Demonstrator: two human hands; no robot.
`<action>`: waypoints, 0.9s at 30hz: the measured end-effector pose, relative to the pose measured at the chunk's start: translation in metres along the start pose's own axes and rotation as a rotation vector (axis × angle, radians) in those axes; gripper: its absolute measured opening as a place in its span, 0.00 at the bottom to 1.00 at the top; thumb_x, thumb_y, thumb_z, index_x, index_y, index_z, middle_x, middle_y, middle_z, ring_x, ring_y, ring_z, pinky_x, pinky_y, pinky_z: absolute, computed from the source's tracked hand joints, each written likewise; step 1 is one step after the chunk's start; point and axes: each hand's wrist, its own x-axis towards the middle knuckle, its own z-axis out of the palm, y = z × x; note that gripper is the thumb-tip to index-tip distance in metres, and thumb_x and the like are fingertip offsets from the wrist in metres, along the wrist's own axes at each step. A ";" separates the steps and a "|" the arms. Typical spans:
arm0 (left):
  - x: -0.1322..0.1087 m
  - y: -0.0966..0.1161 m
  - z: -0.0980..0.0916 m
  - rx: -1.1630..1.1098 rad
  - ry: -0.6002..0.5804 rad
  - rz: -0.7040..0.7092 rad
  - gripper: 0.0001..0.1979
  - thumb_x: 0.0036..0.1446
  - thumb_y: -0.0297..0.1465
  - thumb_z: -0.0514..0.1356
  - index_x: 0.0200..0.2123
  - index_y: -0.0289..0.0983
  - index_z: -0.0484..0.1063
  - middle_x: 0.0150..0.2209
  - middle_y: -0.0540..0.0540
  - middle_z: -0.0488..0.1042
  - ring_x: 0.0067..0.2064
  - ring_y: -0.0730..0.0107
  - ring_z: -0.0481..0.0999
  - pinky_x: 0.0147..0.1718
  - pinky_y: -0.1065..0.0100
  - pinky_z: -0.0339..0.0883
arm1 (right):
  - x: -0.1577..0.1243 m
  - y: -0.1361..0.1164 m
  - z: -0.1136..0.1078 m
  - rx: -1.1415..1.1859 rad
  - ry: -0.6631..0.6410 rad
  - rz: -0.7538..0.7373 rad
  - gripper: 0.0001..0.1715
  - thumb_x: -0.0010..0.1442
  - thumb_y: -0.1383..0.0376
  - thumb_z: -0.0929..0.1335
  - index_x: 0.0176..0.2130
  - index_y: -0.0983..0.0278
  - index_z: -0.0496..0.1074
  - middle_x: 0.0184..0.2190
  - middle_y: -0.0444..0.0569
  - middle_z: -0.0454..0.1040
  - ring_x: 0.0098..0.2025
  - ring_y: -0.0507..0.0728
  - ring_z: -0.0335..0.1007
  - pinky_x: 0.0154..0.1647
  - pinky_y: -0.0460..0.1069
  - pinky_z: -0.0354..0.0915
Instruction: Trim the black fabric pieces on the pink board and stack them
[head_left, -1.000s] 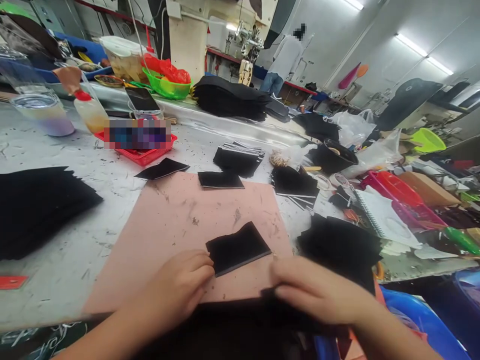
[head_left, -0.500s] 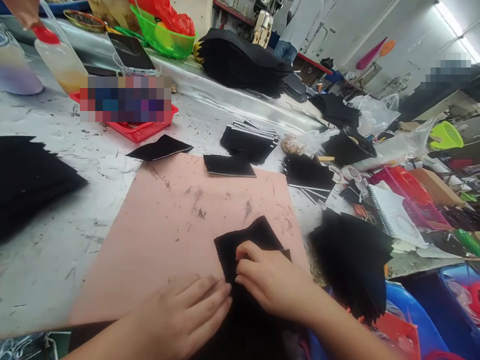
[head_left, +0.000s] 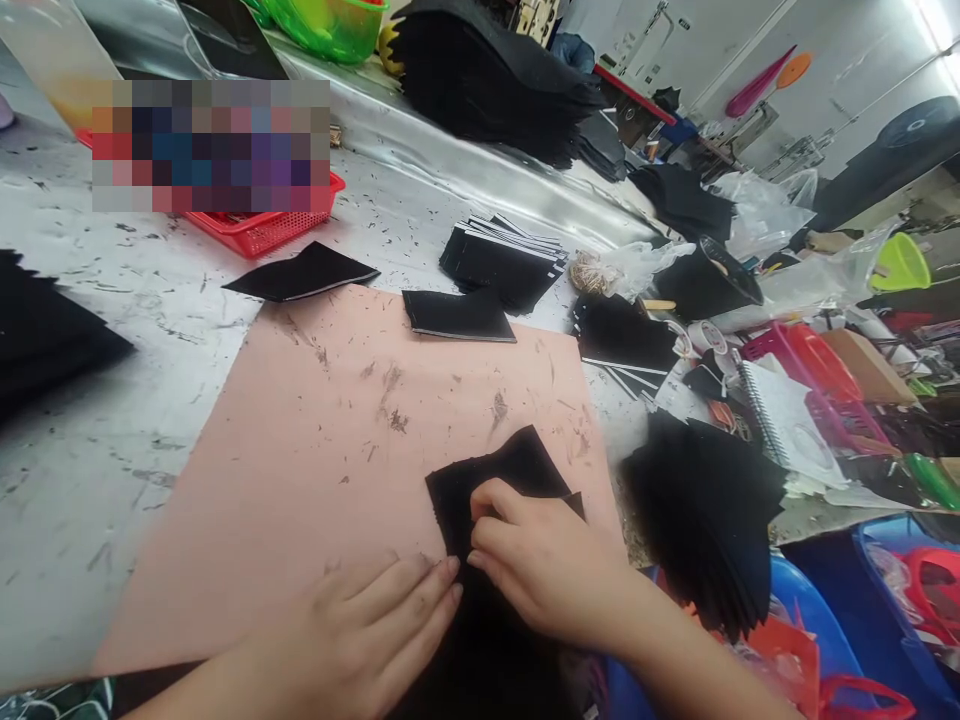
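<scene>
A black fabric piece [head_left: 495, 470] lies on the pink board [head_left: 300, 480] and runs down toward the front edge. My right hand [head_left: 532, 555] rests over it with curled fingers, pinching the cloth near its middle. Flat, outstretched fingers of my left hand [head_left: 382, 610] lie along the left edge of the same cloth, their tips close to my right fingertips. A small black corner shows beyond my right knuckles. What lies under my right palm is hidden.
Two black pieces, a folded one [head_left: 307, 272] and a rectangle [head_left: 461, 315], lie at the board's far edge. Stacks of black pieces [head_left: 502, 260] stand behind and at right [head_left: 705, 510]. A red basket [head_left: 255, 235] sits far left. Blue bins [head_left: 817, 620] are at lower right.
The view has tilted, so the far table items sit higher in the picture. Another person's hand on a bottle at upper left is out of view now. My hands have barely moved.
</scene>
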 end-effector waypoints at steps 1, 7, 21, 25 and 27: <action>0.001 0.000 0.000 0.005 0.004 -0.002 0.20 0.59 0.32 0.53 0.55 0.40 0.64 0.56 0.55 0.68 0.52 0.68 0.64 0.46 0.65 0.58 | 0.000 0.000 0.000 -0.002 -0.003 -0.003 0.10 0.62 0.66 0.61 0.33 0.64 0.69 0.41 0.46 0.68 0.30 0.51 0.66 0.29 0.47 0.60; 0.013 0.005 -0.002 0.033 0.068 -0.036 0.15 0.57 0.31 0.51 0.46 0.39 0.71 0.48 0.50 0.74 0.46 0.65 0.67 0.44 0.64 0.58 | -0.010 0.009 -0.003 0.018 0.030 0.099 0.11 0.57 0.60 0.65 0.28 0.65 0.67 0.34 0.49 0.67 0.32 0.55 0.65 0.29 0.48 0.60; 0.035 0.018 0.011 0.109 0.113 -0.037 0.17 0.63 0.29 0.42 0.39 0.39 0.71 0.44 0.46 0.76 0.42 0.65 0.73 0.44 0.63 0.56 | -0.023 0.034 -0.010 0.072 0.077 0.197 0.06 0.58 0.67 0.64 0.29 0.65 0.68 0.36 0.49 0.67 0.37 0.56 0.63 0.41 0.54 0.59; 0.041 0.023 0.012 0.128 0.105 -0.039 0.18 0.63 0.31 0.41 0.39 0.37 0.71 0.43 0.43 0.77 0.44 0.64 0.71 0.46 0.62 0.54 | -0.021 0.034 -0.007 0.042 0.074 0.195 0.07 0.58 0.67 0.64 0.28 0.66 0.69 0.35 0.49 0.67 0.36 0.56 0.62 0.41 0.55 0.59; 0.046 0.025 0.011 0.131 0.067 -0.034 0.17 0.63 0.36 0.44 0.41 0.36 0.70 0.44 0.42 0.76 0.44 0.62 0.71 0.47 0.61 0.54 | -0.021 0.032 -0.005 0.036 0.083 0.201 0.07 0.57 0.67 0.65 0.28 0.66 0.69 0.35 0.50 0.66 0.36 0.56 0.62 0.40 0.55 0.60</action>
